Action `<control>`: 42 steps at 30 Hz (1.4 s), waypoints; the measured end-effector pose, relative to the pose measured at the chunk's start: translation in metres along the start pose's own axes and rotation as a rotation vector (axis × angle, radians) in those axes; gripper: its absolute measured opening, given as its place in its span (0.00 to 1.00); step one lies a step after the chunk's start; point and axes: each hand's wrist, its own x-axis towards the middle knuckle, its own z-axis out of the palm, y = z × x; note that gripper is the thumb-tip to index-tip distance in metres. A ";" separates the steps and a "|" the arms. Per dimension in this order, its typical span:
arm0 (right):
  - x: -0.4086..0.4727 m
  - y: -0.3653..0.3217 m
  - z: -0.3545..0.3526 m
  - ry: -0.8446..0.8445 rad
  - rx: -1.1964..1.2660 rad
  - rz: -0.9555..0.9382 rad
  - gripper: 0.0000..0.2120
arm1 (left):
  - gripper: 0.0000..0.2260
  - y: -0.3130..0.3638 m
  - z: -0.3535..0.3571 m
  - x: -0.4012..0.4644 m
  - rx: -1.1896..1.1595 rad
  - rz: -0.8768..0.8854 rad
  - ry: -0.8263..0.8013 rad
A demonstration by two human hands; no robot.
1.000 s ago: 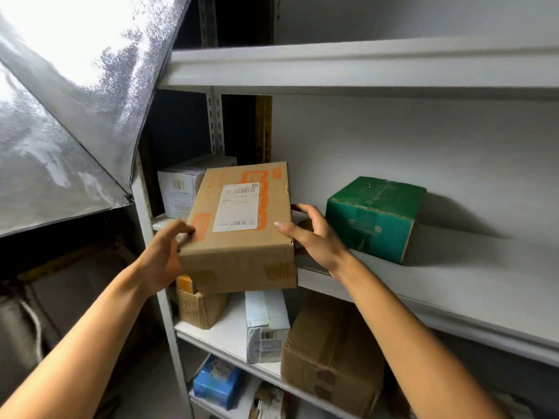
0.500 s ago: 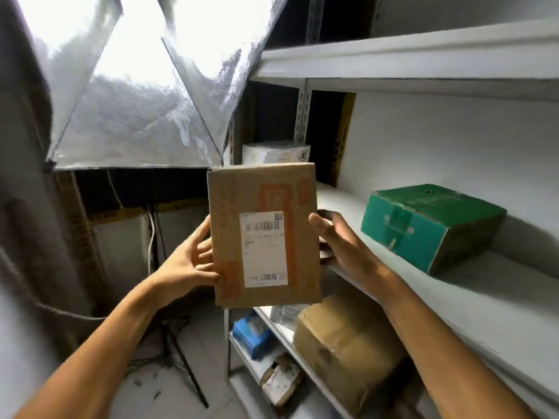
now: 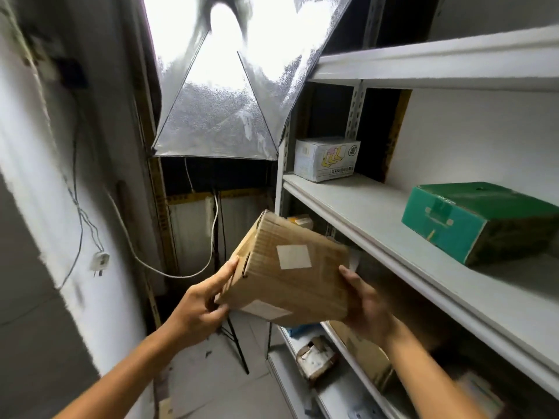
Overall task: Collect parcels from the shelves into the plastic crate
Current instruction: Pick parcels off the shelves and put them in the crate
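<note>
My left arm: bare forearm rising from the lower left corner, wrist bent in toward the box.
My left hand [image 3: 199,309]: fingers stretched up along the left end of the brown cardboard parcel [image 3: 287,270], thumb curled under its near bottom edge, so I am gripping it.
My right arm: forearm coming up from the lower right, blurred near the frame edge.
My right hand [image 3: 367,306]: cupped under and around the parcel's right end, thumb laid up on the near face, fingers hidden behind the box; it holds the parcel.
Parcel: in the air between my two hands, tilted, its left end higher, off the shelves and just in front of the shelf unit's left post; a pale square label on the face toward me, another pale label on the underside.
Shelf [image 3: 378,225]: white board to the right, beyond my hands.
Green box [image 3: 472,219]: lying on that shelf, well apart from the parcel.
White carton [image 3: 326,158]: at the shelf's far left end.
Lower shelves: more cardboard boxes, blurred.
Softbox light [image 3: 217,128]: silvery, on a stand behind the parcel.
</note>
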 end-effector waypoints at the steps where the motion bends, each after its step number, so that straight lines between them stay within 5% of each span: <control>1: -0.002 0.009 0.002 -0.020 -0.010 0.016 0.36 | 0.30 0.008 -0.004 -0.005 -0.165 -0.151 -0.008; 4: -0.004 0.034 0.011 -0.049 -0.069 -0.013 0.32 | 0.23 0.023 -0.017 -0.027 -0.434 -0.538 -0.056; 8: -0.006 0.053 0.021 -0.079 -0.245 -0.030 0.41 | 0.34 0.017 -0.025 -0.056 -0.523 -0.749 -0.022; 16: -0.002 0.070 0.033 -0.193 -0.356 0.036 0.46 | 0.40 -0.003 -0.025 -0.083 -0.649 -0.712 0.146; 20: 0.007 0.076 0.044 0.031 -0.199 0.029 0.53 | 0.33 0.000 -0.022 -0.081 -0.541 -0.637 0.234; 25: 0.018 0.088 0.027 0.192 -0.103 0.037 0.63 | 0.50 0.019 -0.011 -0.068 -0.437 -0.484 0.153; 30: 0.011 0.101 0.011 0.109 -0.098 0.109 0.64 | 0.47 0.006 -0.004 -0.071 -0.202 -0.358 0.055; 36: 0.005 0.100 0.021 0.165 -0.175 0.043 0.60 | 0.33 0.009 0.002 -0.067 -0.275 -0.504 0.071; 40: -0.003 0.083 0.041 0.006 -0.388 -0.014 0.50 | 0.42 -0.018 -0.004 -0.066 -0.516 -0.762 0.296; 42: -0.007 0.081 0.052 -0.026 -0.542 -0.034 0.48 | 0.36 -0.034 -0.006 -0.070 -0.689 -0.885 0.311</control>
